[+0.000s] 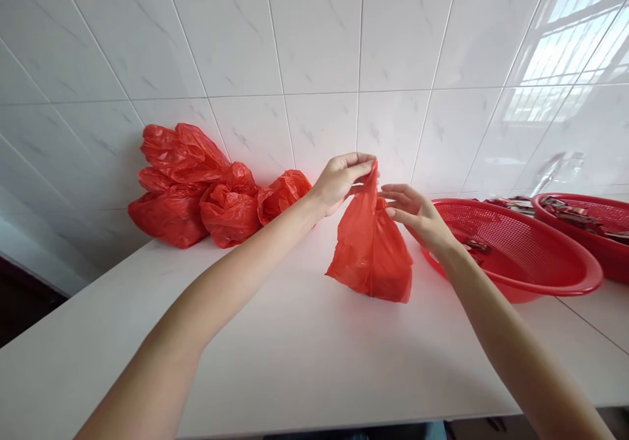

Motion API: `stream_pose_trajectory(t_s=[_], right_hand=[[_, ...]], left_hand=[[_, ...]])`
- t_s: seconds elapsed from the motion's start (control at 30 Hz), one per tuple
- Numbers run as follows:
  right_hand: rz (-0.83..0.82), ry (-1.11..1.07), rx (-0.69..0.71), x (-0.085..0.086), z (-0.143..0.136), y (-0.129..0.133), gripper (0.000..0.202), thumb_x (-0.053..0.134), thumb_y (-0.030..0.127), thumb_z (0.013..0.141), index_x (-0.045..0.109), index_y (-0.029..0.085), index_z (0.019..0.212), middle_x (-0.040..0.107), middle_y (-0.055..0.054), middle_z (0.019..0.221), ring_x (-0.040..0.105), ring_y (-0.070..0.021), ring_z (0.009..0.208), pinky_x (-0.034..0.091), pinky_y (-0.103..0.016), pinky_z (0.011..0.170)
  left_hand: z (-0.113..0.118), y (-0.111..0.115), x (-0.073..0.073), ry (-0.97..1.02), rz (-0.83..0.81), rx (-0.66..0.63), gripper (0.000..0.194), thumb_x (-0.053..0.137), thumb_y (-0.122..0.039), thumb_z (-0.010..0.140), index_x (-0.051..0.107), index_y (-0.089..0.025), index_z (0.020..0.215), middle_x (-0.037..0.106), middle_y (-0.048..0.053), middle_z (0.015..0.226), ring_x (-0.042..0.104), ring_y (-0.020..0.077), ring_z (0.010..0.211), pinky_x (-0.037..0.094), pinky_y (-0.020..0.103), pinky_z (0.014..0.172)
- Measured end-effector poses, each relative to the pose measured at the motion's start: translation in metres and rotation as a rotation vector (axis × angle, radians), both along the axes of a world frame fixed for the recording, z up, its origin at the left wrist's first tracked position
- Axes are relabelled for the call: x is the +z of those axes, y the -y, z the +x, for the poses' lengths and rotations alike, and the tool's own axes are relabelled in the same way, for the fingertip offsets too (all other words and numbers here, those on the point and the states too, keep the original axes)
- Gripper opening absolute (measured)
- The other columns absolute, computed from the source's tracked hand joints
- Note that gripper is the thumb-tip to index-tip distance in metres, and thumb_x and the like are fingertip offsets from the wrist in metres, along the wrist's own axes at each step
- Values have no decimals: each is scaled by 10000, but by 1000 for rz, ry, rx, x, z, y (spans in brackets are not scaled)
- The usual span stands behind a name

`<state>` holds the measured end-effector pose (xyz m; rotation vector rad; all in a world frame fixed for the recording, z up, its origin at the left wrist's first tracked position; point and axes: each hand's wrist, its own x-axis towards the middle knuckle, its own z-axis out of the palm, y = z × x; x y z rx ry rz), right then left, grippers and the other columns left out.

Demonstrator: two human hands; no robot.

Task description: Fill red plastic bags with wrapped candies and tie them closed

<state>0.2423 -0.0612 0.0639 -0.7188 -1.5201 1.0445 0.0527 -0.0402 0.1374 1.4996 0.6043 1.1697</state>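
A red plastic bag hangs over the white table, its top gathered to a narrow point. My left hand pinches that top between thumb and fingers. On the bag's right side, my right hand has its fingers bent around the upper part, thumb and fingertips at the plastic; whether they grip it is not clear. The lower part of the bag spreads out wide. What it contains, if anything, does not show.
Several bunched red bags sit against the tiled wall on the left. To the right are a red basket with a few small packets and another red basket with more packets. A clear bottle stands behind.
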Motion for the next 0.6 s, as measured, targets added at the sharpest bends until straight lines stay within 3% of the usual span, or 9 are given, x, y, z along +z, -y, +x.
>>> stream_pose_trajectory(t_s=[0.13, 0.3, 0.4, 0.47, 0.6], right_hand=[[-134, 32, 56, -23, 11, 0, 501, 843, 460, 715, 696, 295, 1165, 703, -70, 1235, 677, -271, 1057, 555, -403, 866], [-193, -2, 23, -37, 17, -7, 335, 809, 536, 742, 768, 218, 841, 743, -44, 824, 690, -227, 794, 549, -364, 763], [-143, -217, -49, -26, 14, -10, 348, 809, 566, 724, 704, 236, 694, 727, -33, 802, 672, -205, 790, 554, -359, 793], [-120, -283, -52, -11, 8, -10, 357, 787, 559, 749, 657, 239, 658, 722, -25, 826, 657, -180, 765, 555, -348, 803], [-86, -146, -63, 18, -9, -7, 290, 767, 468, 773, 670, 213, 676, 709, -35, 800, 626, -157, 692, 543, -335, 748]], left_hand=[[-4, -4, 2, 73, -18, 84, 54, 639, -167, 851, 656, -157, 801, 620, -8, 712, 580, 100, 635, 463, 223, 605], [-9, -3, 5, -48, -29, 165, 145, 564, -137, 835, 632, -152, 708, 550, -11, 648, 496, 89, 573, 393, 209, 539], [-11, -1, 3, -210, -8, 160, 222, 501, -126, 855, 622, -145, 670, 443, -24, 575, 400, 82, 520, 313, 217, 500], [-12, 1, 0, -290, 10, 99, 248, 488, -203, 897, 638, -150, 706, 373, -35, 558, 350, 89, 506, 271, 233, 489], [-8, 10, -2, -427, 132, -19, 276, 619, -387, 881, 620, -172, 709, 365, -36, 603, 330, 92, 539, 249, 247, 515]])
